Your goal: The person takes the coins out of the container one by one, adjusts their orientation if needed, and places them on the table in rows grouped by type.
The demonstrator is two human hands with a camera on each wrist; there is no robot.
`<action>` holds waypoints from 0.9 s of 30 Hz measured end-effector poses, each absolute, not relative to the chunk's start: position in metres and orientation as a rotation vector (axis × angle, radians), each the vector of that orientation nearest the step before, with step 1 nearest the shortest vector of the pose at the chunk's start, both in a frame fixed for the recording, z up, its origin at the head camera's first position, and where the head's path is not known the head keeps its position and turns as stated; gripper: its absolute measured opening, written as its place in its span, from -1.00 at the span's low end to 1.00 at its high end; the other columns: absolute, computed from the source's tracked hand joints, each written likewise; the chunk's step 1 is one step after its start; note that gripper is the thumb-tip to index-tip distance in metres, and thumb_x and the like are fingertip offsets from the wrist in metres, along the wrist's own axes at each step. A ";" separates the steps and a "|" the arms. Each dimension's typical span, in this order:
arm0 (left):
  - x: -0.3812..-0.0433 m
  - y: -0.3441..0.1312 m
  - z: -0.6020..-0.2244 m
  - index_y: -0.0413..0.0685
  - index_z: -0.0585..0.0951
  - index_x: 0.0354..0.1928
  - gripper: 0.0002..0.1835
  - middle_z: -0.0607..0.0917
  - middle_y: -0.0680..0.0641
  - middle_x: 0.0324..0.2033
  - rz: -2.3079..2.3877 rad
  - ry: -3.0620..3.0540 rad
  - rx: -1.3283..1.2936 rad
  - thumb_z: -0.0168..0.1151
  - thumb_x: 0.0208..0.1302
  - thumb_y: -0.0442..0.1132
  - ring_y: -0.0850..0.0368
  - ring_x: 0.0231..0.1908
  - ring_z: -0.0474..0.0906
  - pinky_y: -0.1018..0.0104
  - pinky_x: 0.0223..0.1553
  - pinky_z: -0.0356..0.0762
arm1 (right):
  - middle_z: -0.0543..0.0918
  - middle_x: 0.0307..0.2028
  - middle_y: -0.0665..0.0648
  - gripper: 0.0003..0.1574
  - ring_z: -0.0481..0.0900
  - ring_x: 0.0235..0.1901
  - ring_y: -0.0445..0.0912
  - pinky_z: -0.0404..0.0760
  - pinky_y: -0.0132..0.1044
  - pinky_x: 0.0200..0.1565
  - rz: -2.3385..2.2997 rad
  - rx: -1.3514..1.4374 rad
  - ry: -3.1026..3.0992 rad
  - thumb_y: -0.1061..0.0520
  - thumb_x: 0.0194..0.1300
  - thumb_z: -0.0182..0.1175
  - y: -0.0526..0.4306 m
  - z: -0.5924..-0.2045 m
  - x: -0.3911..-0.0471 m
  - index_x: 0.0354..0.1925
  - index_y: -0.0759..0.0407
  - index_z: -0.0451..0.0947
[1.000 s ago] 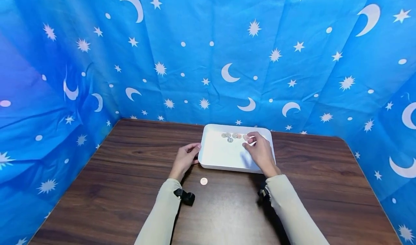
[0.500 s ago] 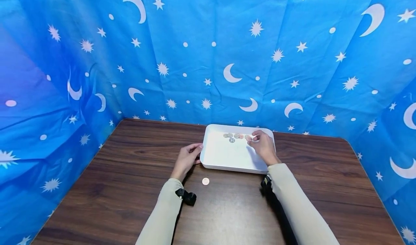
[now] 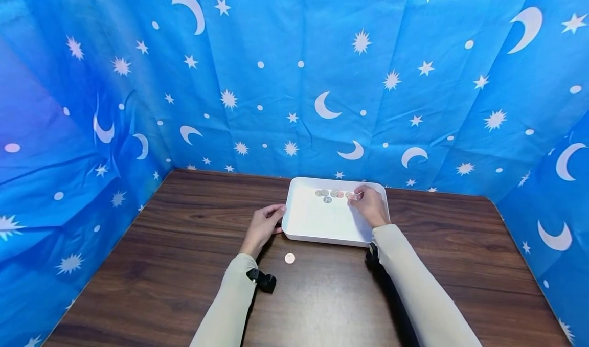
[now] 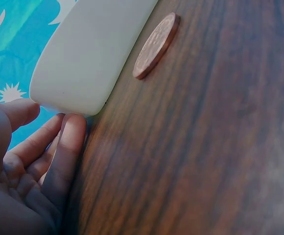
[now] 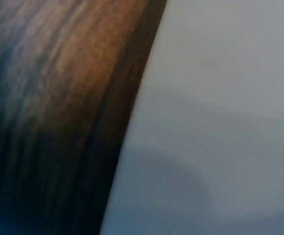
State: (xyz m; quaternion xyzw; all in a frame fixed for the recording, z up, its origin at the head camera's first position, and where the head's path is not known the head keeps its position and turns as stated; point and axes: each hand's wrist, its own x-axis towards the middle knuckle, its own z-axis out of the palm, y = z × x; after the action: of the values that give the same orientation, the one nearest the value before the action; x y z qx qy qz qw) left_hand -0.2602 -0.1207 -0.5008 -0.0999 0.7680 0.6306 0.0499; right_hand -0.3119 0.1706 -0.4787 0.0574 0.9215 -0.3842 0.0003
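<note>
A white tray (image 3: 322,229) lies near the back of the table. My left hand (image 3: 263,227) holds its left end, the thumb against the upper edge and the fingers low at the base, as the left wrist view shows. Inside the tray, several silver coins (image 3: 327,200) and copper coins (image 3: 340,194) lie toward the back, mostly in a row. My right hand (image 3: 370,206) reaches in with thumb and fingers bent at the right end of that row, by a copper coin (image 3: 350,196). Whether it pinches a coin is hidden. The right wrist view shows no hand.
One copper coin (image 3: 289,258) lies on the wooden table (image 3: 193,265) in front of the tray, right of the left wrist. Behind the table hangs a blue cloth (image 3: 276,81) with moons and stars, close to the tray's back edge.
My right hand has lowered onto the right end of the coin row, its thumb and fingers drawing closer together. My left hand stays at the tray's end.
</note>
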 end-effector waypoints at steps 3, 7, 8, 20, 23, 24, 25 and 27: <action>-0.261 -0.120 -0.501 -0.19 0.65 0.30 -0.59 0.70 -0.25 0.10 1.921 2.337 -0.317 0.19 0.62 -0.10 0.02 -0.02 0.66 0.41 -0.23 0.75 | 0.62 -0.20 0.22 -0.67 0.54 -0.22 0.06 0.53 -0.14 -0.18 -1.195 0.197 2.894 0.18 0.37 0.43 0.169 -0.481 -0.315 0.02 0.31 0.63; -0.263 -0.118 -0.502 -0.20 0.64 0.31 -0.60 0.70 -0.26 0.11 1.924 2.345 -0.312 0.19 0.62 -0.11 0.03 -0.01 0.67 0.41 -0.22 0.75 | 0.63 -0.21 0.20 -0.73 0.55 -0.23 0.06 0.54 -0.12 -0.16 -1.180 0.210 2.921 0.18 0.36 0.43 0.167 -0.482 -0.319 -0.05 0.28 0.65; -0.263 -0.118 -0.502 -0.18 0.65 0.30 -0.60 0.70 -0.25 0.11 1.927 2.343 -0.317 0.19 0.62 -0.11 0.03 -0.01 0.67 0.41 -0.22 0.75 | 0.64 -0.21 0.20 -0.74 0.56 -0.23 0.06 0.55 -0.10 -0.16 -1.173 0.211 2.929 0.18 0.36 0.43 0.167 -0.483 -0.320 -0.06 0.28 0.65; -0.265 -0.114 -0.501 -0.21 0.65 0.30 -0.58 0.70 -0.25 0.10 1.946 2.337 -0.338 0.24 0.59 -0.10 0.03 -0.01 0.66 0.44 -0.24 0.73 | 0.69 -0.12 0.29 -0.79 0.64 -0.19 0.13 0.65 -0.03 -0.10 -1.094 0.265 2.933 0.20 0.41 0.37 0.162 -0.478 -0.322 -0.09 0.32 0.65; -0.265 -0.114 -0.501 -0.21 0.64 0.31 -0.58 0.70 -0.26 0.10 1.952 2.332 -0.343 0.24 0.59 -0.10 0.03 -0.01 0.65 0.45 -0.24 0.73 | 0.68 -0.11 0.30 -0.78 0.63 -0.17 0.14 0.65 -0.02 -0.08 -1.081 0.264 2.924 0.20 0.42 0.36 0.160 -0.477 -0.321 -0.06 0.33 0.65; -0.265 -0.114 -0.501 -0.21 0.64 0.31 -0.57 0.70 -0.26 0.09 1.955 2.330 -0.345 0.24 0.59 -0.10 0.03 -0.01 0.65 0.45 -0.24 0.73 | 0.68 -0.10 0.31 -0.77 0.63 -0.17 0.15 0.65 0.00 -0.07 -1.073 0.258 2.925 0.20 0.42 0.35 0.160 -0.477 -0.321 -0.06 0.34 0.64; -0.265 -0.114 -0.501 -0.21 0.64 0.31 -0.57 0.69 -0.26 0.09 1.956 2.329 -0.346 0.24 0.59 -0.10 0.03 -0.02 0.65 0.46 -0.25 0.72 | 0.68 -0.10 0.31 -0.76 0.63 -0.16 0.15 0.65 0.00 -0.06 -1.073 0.255 2.920 0.19 0.42 0.35 0.160 -0.477 -0.321 -0.05 0.35 0.64; -0.265 -0.115 -0.501 -0.21 0.64 0.31 -0.57 0.69 -0.26 0.09 1.959 2.328 -0.346 0.24 0.59 -0.10 0.03 -0.02 0.65 0.46 -0.25 0.72 | 0.67 -0.09 0.31 -0.75 0.62 -0.16 0.16 0.65 0.01 -0.05 -1.066 0.244 2.918 0.19 0.42 0.34 0.159 -0.477 -0.320 -0.04 0.35 0.63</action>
State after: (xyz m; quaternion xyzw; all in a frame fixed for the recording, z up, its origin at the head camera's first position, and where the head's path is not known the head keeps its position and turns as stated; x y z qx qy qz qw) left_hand -0.2645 -0.1147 -0.5011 -0.1129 0.7597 0.6392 0.0396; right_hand -0.3203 0.1589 -0.4770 0.0783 0.9363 -0.3421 0.0126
